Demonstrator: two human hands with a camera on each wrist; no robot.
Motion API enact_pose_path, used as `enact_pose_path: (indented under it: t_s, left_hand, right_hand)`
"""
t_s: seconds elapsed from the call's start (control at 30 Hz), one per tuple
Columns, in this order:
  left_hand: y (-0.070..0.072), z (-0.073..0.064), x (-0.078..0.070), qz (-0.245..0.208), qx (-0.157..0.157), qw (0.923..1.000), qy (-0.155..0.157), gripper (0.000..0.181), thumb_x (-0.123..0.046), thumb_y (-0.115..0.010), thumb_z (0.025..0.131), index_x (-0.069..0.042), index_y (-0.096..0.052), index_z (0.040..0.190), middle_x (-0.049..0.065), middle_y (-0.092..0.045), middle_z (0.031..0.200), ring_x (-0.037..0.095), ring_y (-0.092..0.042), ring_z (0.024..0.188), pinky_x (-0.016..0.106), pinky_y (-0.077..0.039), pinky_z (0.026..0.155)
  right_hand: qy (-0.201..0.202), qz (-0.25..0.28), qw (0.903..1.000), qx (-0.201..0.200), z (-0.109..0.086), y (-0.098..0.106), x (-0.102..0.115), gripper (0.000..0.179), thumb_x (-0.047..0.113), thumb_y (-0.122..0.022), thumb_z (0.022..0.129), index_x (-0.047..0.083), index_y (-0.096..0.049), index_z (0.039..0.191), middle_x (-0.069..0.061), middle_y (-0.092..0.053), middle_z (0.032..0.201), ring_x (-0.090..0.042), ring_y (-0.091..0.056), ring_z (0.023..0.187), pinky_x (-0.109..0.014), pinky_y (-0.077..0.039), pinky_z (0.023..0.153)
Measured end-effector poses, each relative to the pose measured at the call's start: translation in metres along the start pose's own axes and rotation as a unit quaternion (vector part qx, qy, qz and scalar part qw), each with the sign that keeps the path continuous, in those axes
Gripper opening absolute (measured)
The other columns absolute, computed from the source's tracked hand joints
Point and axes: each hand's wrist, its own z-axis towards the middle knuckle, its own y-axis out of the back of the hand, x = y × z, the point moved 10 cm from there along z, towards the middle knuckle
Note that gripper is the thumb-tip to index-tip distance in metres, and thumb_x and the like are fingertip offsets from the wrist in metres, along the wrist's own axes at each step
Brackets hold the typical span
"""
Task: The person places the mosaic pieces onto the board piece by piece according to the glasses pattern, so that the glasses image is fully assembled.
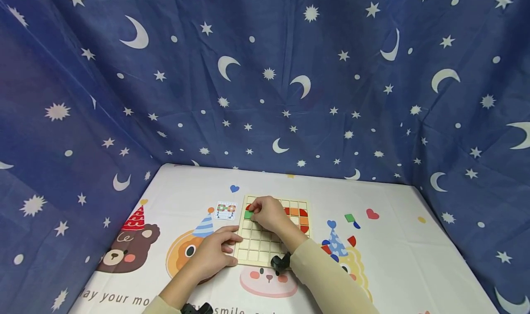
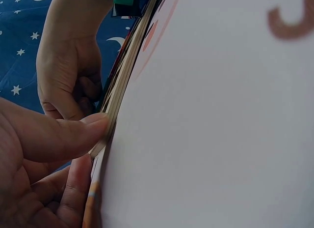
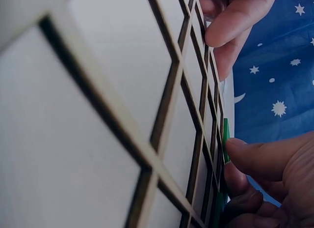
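A pale wooden grid board (image 1: 254, 245) lies on the table. My right hand (image 1: 268, 215) reaches over its upper left part, thumb and fingertips pinching a thin green piece (image 3: 226, 132) that stands on edge in the right wrist view. Beneath those fingers, another green piece (image 3: 219, 203) lies in the grid, partly hidden. Red and orange pieces (image 1: 294, 211) fill cells along the board's upper right; my right hand covers some of the top rows. With fingers loosely bent, my left hand (image 1: 215, 252) touches the board's left edge, thumb near the lower left corner.
A small pattern card (image 1: 225, 210) lies left of the board. To the right are loose pieces: a green square (image 1: 349, 218), a blue piece (image 1: 356, 224), a red piece (image 1: 352, 241) and several red and blue ones. A starry blue curtain (image 1: 265, 97) surrounds the printed tablecloth (image 1: 397, 240).
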Motion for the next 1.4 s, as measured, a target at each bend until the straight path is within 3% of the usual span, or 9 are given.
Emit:
enact_pose_path:
  t_s: [0.2,0.37,0.5,0.73,1.0,1.4]
  left_hand:
    - [0.0,0.0,-0.001,-0.002,0.0,1.0,0.0,0.054,0.007,-0.089,0.072,-0.014,-0.079,0.12,0.001,-0.057,0.16,0.015,-0.064,0.096,0.019,-0.055,0.08]
    - [0.001,0.0,-0.002,0.004,0.0,1.0,-0.002,0.054,0.007,-0.089,0.072,-0.014,-0.079,0.12,0.002,-0.058,0.159,0.013,-0.064,0.096,0.02,-0.055,0.08]
    - [0.002,-0.001,-0.001,0.003,-0.001,1.0,-0.001,0.054,0.007,-0.089,0.071,-0.014,-0.079,0.12,0.002,-0.058,0.159,0.013,-0.064,0.096,0.02,-0.055,0.08]
    - [0.002,-0.001,-0.001,-0.006,-0.005,1.0,0.004,0.054,0.009,-0.088,0.071,-0.014,-0.079,0.119,0.003,-0.058,0.159,0.014,-0.064,0.096,0.02,-0.056,0.08]
    - [0.001,0.0,0.0,0.001,-0.01,0.9999,0.008,0.054,0.009,-0.088,0.071,-0.016,-0.079,0.118,0.001,-0.058,0.158,0.013,-0.064,0.095,0.019,-0.056,0.079]
    - [-0.001,0.0,0.001,-0.007,-0.008,0.9999,0.01,0.055,0.009,-0.089,0.07,-0.015,-0.079,0.118,0.0,-0.058,0.159,0.015,-0.063,0.095,0.019,-0.055,0.078]
  right_hand:
    - [0.005,-0.015,0.9999,-0.001,-0.002,0.001,0.001,0.016,0.006,-0.086,0.085,0.016,-0.079,0.095,0.003,-0.065,0.08,-0.015,-0.057,0.075,-0.032,-0.047,0.071]
    - [0.005,0.011,0.9999,-0.002,-0.002,0.004,0.0,0.016,0.004,-0.085,0.086,0.014,-0.079,0.096,0.003,-0.066,0.082,-0.015,-0.058,0.077,-0.031,-0.049,0.072]
    - [0.008,0.036,0.9993,0.001,-0.006,0.01,0.003,0.015,0.004,-0.083,0.089,0.014,-0.08,0.099,0.002,-0.068,0.085,-0.016,-0.06,0.08,-0.033,-0.05,0.075]
    - [0.011,0.039,0.9992,-0.001,-0.016,0.027,-0.002,0.011,0.005,-0.077,0.094,0.012,-0.079,0.102,0.001,-0.067,0.087,-0.018,-0.057,0.079,-0.033,-0.048,0.07]
    - [-0.001,0.063,0.9979,-0.012,-0.03,0.048,-0.025,0.012,0.002,-0.075,0.094,0.009,-0.078,0.104,-0.003,-0.067,0.087,-0.016,-0.059,0.067,-0.028,-0.051,0.059]
    - [-0.045,0.055,0.9955,-0.063,-0.063,0.09,-0.072,0.012,0.005,-0.082,0.092,0.012,-0.079,0.101,-0.001,-0.069,0.087,-0.018,-0.059,0.08,-0.027,-0.05,0.064]
